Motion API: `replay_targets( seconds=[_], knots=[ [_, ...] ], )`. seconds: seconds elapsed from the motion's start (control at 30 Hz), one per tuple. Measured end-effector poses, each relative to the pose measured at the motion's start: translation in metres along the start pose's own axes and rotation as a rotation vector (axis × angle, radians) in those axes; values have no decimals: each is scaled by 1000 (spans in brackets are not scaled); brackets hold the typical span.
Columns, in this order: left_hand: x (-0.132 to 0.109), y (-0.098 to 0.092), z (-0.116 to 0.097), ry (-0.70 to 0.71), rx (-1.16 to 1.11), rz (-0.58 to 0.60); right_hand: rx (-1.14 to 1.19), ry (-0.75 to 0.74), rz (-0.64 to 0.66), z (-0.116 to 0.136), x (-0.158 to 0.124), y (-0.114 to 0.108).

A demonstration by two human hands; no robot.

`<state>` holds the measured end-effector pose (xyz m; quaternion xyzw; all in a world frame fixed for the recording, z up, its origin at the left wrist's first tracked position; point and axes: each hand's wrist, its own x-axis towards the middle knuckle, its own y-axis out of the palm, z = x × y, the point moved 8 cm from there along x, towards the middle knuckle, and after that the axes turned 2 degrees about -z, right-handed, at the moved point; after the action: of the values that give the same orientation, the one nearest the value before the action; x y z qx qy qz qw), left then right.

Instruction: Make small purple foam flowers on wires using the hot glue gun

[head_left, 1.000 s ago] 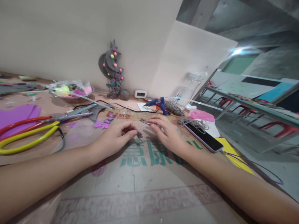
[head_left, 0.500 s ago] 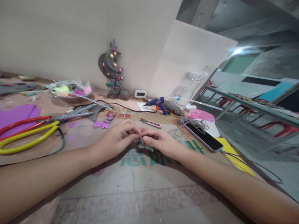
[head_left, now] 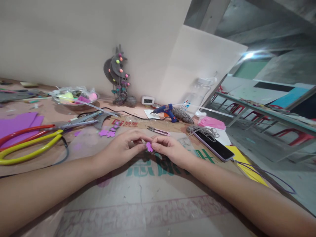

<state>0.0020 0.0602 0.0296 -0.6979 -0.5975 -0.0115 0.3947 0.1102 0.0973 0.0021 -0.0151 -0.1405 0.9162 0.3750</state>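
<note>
Between my two hands, above the cardboard sheet point(head_left: 153, 197), is a small purple flower cutout point(head_left: 149, 147) with a bit of grey at its edge. My left hand point(head_left: 129, 144) pinches it from the left with thumb and fingertips. From the other side my right hand point(head_left: 169, 148) pinches it too, its thumb against the petals. Several more purple flower cutouts point(head_left: 107, 133) lie just beyond my left hand. Thread snips point(head_left: 158, 131) with a pink handle rest beyond my fingertips. A blue glue gun point(head_left: 166, 111) stands farther back, its cord running left.
Red- and yellow-handled scissors point(head_left: 53, 144) and purple sheets point(head_left: 19, 130) lie at left, near a bowl point(head_left: 75, 104) of bright craft pieces. On the right are a phone point(head_left: 214, 146), grey yarn point(head_left: 203, 132) and a clear bottle point(head_left: 198, 93). A grey moon ornament point(head_left: 116, 70) stands against the wall.
The small piece in my fingers has turned: its grey side showed before, and its purple petals face me now. Both hands stay in nearly the same place.
</note>
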Motion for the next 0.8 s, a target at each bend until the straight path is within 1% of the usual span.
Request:
replay_targets(
  seconds=[0.07, 0.1, 0.17, 0.23, 0.27, 0.3, 0.37, 0.43, 0.5, 0.63, 0.7, 0.8],
  knots=[
    [0, 1, 2, -42, -3, 18, -56, -14, -20, 4, 0, -3],
    [-1, 1, 3, -65, 5, 23, -102, -24, -54, 7, 1, -8],
    [-1, 0, 5, -112, 31, 16, -266, -62, -179, 12, 2, -28],
    [0, -1, 8, -150, 53, 1, -508, -142, -322, 18, 2, -52],
    [0, -2, 9, -164, 56, -8, -635, -192, -361, 20, 3, -62],
    [1, -2, 10, -177, 53, -12, -748, -241, -368, 20, 5, -68],
    [1, -2, 12, -212, 37, -12, -907, -263, -340, 11, 9, -76],
    [1, -1, 16, -249, 14, -8, -1028, -254, -275, 0, 13, -75],
    [1, -1, 19, -275, -7, -7, -1117, -262, -224, -5, 15, -69],
    [1, 1, 23, -290, -26, -4, -1229, -298, -201, -4, 14, -59],
    [1, 2, 24, -291, -28, 4, -1257, -286, -215, -4, 15, -59],
    [0, 1, 24, -295, -17, 3, -1153, -251, -334, -2, 13, -68]
  ],
)
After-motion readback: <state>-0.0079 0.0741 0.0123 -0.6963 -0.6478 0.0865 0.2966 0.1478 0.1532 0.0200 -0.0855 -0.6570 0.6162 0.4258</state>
